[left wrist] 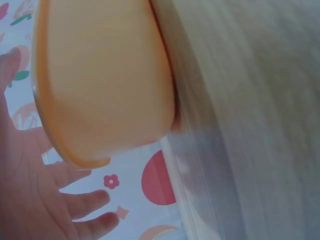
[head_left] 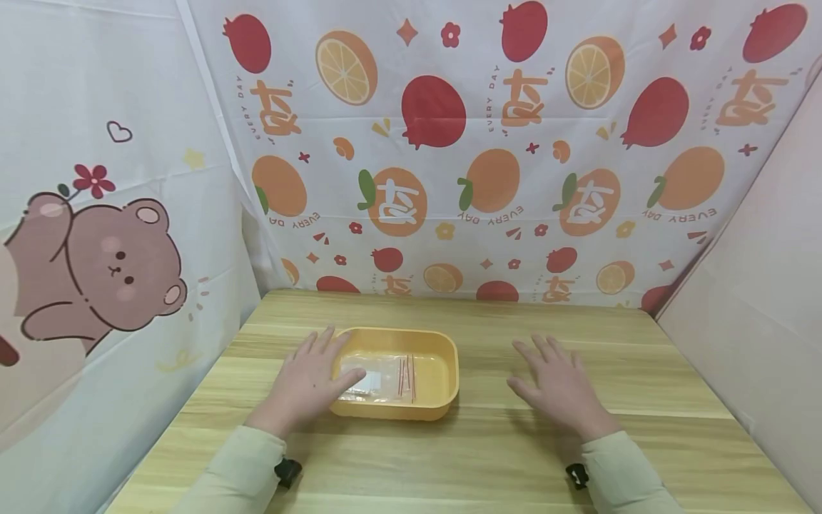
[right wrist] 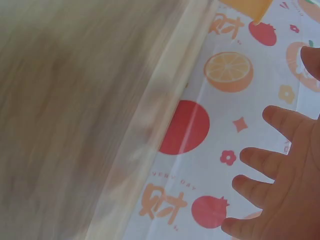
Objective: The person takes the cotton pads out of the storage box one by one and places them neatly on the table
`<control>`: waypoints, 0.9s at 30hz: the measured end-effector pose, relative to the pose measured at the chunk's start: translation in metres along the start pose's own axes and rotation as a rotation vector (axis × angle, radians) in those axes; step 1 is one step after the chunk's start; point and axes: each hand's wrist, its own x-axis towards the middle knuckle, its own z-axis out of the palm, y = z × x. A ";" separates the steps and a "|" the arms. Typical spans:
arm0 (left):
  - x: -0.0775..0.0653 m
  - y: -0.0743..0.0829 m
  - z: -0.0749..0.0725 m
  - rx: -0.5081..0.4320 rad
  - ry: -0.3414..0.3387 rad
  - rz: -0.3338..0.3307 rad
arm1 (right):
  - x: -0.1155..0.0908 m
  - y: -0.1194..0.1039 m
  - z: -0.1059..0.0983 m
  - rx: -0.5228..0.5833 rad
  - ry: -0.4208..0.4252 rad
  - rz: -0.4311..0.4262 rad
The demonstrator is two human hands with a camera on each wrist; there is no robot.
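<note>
A yellow plastic tray [head_left: 443, 410] with rounded corners stands on the wooden table. Inside it lies a clear zip-lock bag [head_left: 385, 378] with red lines along one end and a white patch, partly covered by my left thumb. My left hand [head_left: 307, 382] is over the tray's left end, fingers spread and holding nothing; whether it touches the rim I cannot tell. In the left wrist view the tray's side [left wrist: 110, 75] is close beside the spread fingers. To the right of the tray, my right hand [head_left: 557, 385] hovers above the table with spread fingers, holding nothing.
The wooden table [head_left: 488, 464] extends around the tray. A fruit-print cloth [head_left: 475, 243] hangs behind its far edge. A white cloth with a bear print [head_left: 122, 264] hangs at the left, and a plain pale cloth [head_left: 758, 314] at the right.
</note>
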 end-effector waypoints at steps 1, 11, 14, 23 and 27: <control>0.000 0.000 -0.001 -0.024 -0.009 -0.006 | 0.000 -0.002 -0.001 0.013 0.004 -0.007; 0.007 -0.002 -0.009 -0.340 -0.101 -0.131 | 0.006 -0.022 -0.006 0.191 -0.006 -0.038; 0.011 -0.008 -0.010 -0.441 -0.124 -0.193 | 0.009 -0.027 -0.007 0.278 -0.027 -0.028; 0.021 -0.029 -0.006 -0.586 -0.167 -0.369 | 0.017 -0.046 -0.009 0.519 -0.106 0.001; 0.022 -0.035 -0.004 -0.657 -0.164 -0.384 | 0.020 -0.052 -0.008 0.558 -0.126 0.028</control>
